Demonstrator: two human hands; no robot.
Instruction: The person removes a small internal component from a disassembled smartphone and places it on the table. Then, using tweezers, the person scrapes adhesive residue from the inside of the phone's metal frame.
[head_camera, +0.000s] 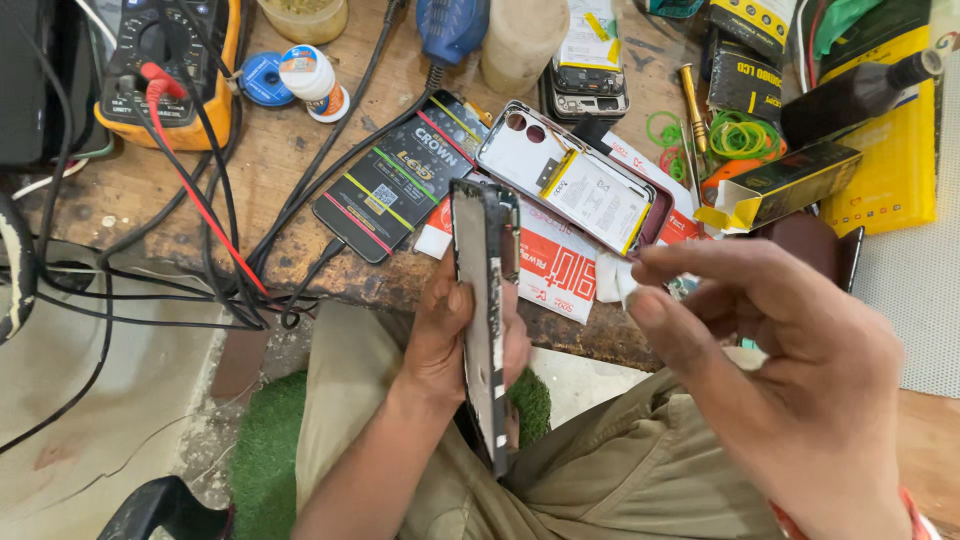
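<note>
Nearest the camera, the right hand (790, 390) is raised over the lap, its thumb and forefinger pinched shut on a small white wad (615, 280), the other fingers curled loosely above it. Just left of it, the left hand (455, 335) is wrapped around a phone screen panel (485, 320), gripping it from behind with the thumb on its near face; the panel stands on edge, nearly upright, its top edge reaching up over the front edge of the wooden workbench (280, 150). The wad sits just beside the panel's upper right, not touching it.

On the bench behind the panel lies an opened phone body (575, 180), back up, with a white battery showing in its frame. To its left rests a black flat box (400, 180), and red-and-white packets (555, 270) lie under the phone. Farther back, a yellow multimeter (170, 60) with red and black leads sits at the far left. Green rubber bands (735, 135) and a screwdriver (692, 105) lie at the right.
</note>
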